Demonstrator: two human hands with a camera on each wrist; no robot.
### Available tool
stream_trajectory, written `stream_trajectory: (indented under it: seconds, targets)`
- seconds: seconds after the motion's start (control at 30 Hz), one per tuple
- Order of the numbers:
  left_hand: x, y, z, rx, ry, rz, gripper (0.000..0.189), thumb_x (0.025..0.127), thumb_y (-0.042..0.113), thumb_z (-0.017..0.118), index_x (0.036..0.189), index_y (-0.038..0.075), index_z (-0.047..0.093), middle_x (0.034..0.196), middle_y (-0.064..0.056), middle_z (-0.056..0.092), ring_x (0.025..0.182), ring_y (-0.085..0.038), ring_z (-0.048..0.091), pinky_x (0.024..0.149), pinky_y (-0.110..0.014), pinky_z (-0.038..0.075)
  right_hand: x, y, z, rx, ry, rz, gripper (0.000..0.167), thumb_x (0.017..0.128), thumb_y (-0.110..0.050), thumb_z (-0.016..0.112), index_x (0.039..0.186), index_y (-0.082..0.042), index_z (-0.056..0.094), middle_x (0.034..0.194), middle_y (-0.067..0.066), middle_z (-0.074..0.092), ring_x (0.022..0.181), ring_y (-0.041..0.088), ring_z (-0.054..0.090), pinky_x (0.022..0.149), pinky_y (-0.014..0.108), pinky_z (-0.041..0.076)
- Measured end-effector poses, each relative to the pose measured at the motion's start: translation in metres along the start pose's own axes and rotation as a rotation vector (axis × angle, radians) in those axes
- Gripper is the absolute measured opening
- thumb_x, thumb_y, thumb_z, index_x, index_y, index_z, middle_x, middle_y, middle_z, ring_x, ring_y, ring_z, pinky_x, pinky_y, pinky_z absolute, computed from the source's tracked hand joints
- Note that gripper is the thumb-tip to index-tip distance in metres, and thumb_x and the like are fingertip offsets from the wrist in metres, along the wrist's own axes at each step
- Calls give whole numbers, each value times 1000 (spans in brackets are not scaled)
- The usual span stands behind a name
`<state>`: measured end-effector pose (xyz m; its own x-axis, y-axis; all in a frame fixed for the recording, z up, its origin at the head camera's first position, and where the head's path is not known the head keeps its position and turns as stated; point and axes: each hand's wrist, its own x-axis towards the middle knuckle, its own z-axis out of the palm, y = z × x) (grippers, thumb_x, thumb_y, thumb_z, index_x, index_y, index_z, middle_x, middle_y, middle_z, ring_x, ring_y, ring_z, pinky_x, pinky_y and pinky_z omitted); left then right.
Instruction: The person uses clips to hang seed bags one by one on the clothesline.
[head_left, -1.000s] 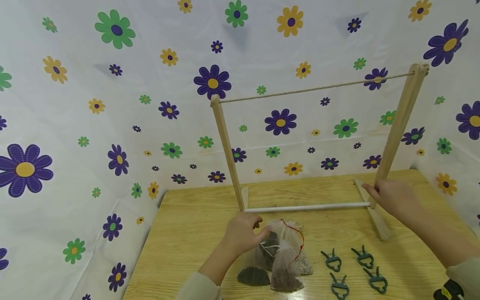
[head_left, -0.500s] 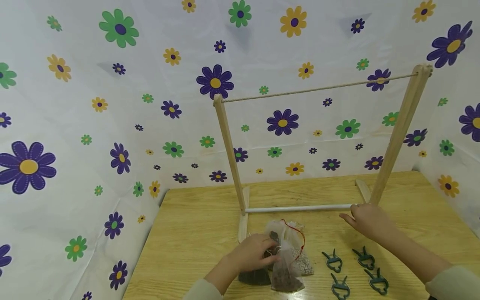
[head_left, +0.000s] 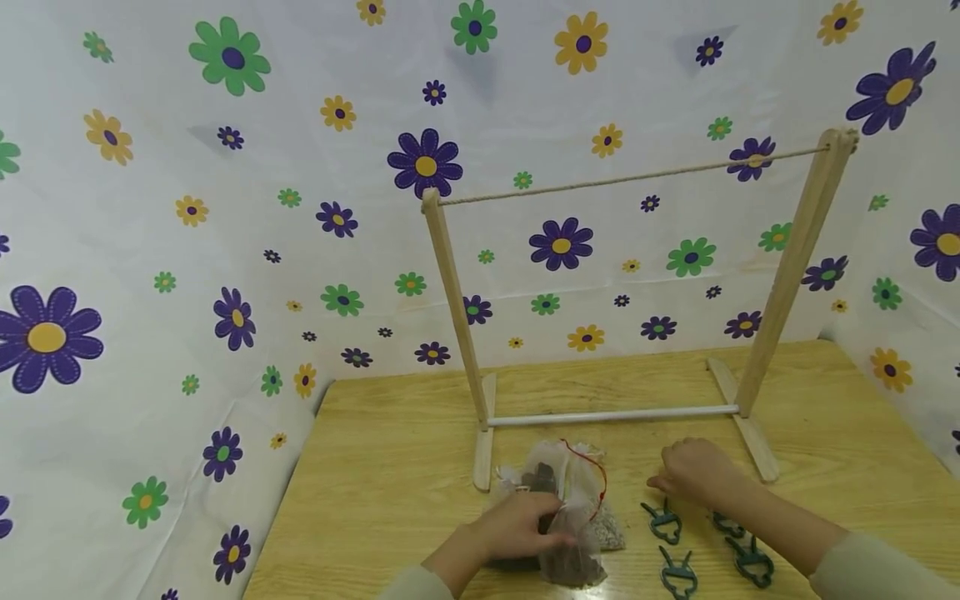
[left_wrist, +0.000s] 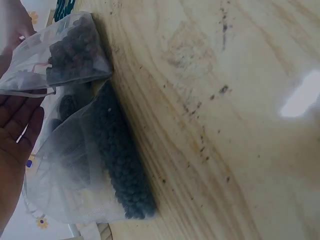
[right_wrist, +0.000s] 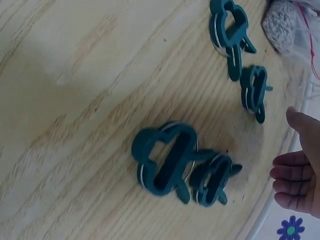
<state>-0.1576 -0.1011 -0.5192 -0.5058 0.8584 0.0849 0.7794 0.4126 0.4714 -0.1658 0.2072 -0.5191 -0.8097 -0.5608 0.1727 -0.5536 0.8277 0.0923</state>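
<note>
My left hand [head_left: 513, 527] is at a sheer mesh bag of brownish lumps [head_left: 573, 558], its thumb and fingers spread around the bag's upper part. In the left wrist view its loosely bent fingers lie against that bag [left_wrist: 75, 55]. Close by is a mesh bag of dark pellets [left_wrist: 120, 155], mostly covered by the hand in the head view. A bag of pale grains [head_left: 607, 529] with a red drawstring lies behind. Over the green plant clips [head_left: 664, 525] hovers my right hand [head_left: 697, 472], fingers loosely curled and holding nothing; the right wrist view shows the clips [right_wrist: 167, 157] apart from it.
A wooden frame [head_left: 795, 275] with two uprights stands at the back of the table [head_left: 375, 500]. A rope [head_left: 630, 177] joins its tops and a white rod [head_left: 615, 416] its feet. Flower-patterned cloth [head_left: 300, 250] surrounds the table.
My right hand has come down from the frame's right upright, past the rod, to the clips. My left hand has moved down and right onto the mesh bag of brownish lumps.
</note>
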Motion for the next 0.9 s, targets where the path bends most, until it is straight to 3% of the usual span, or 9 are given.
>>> stream_trajectory:
  seconds: [0.2,0.4,0.63,0.77,0.9]
  targets:
    - [1,1,1,-68,-39,24,32,88,28,67,71,10,47,66,9,38,59,1,32,57,-7,27,5,-14,9,148,-143,78,54,73,-54,71,52,-16,40,51,-2,43,45,15,45,42,34,43]
    - [1,2,3,-83,-48,18,31,88,29,67,70,11,48,63,12,35,56,4,31,54,-7,28,9,-23,7,244,-302,158,59,71,-58,72,49,-16,38,53,-2,41,47,11,39,40,31,38]
    - [0,6,6,-121,-65,-1,33,90,25,65,67,11,47,60,12,37,51,6,29,50,-6,28,20,-29,1,348,-444,281,53,73,-52,75,54,-12,45,61,2,47,54,15,43,45,32,37]
    - [0,7,7,-115,-64,-6,34,91,23,64,65,12,46,56,10,38,49,8,28,49,-6,27,23,-30,1,441,-492,352,44,73,-40,78,56,-12,49,62,2,49,54,15,43,49,30,34]
    - [-1,9,7,-96,-54,-9,32,91,22,64,64,13,49,54,9,40,48,8,27,48,-6,27,25,-31,0,469,-476,338,37,68,-31,81,60,-11,50,64,2,49,56,16,41,50,31,34]
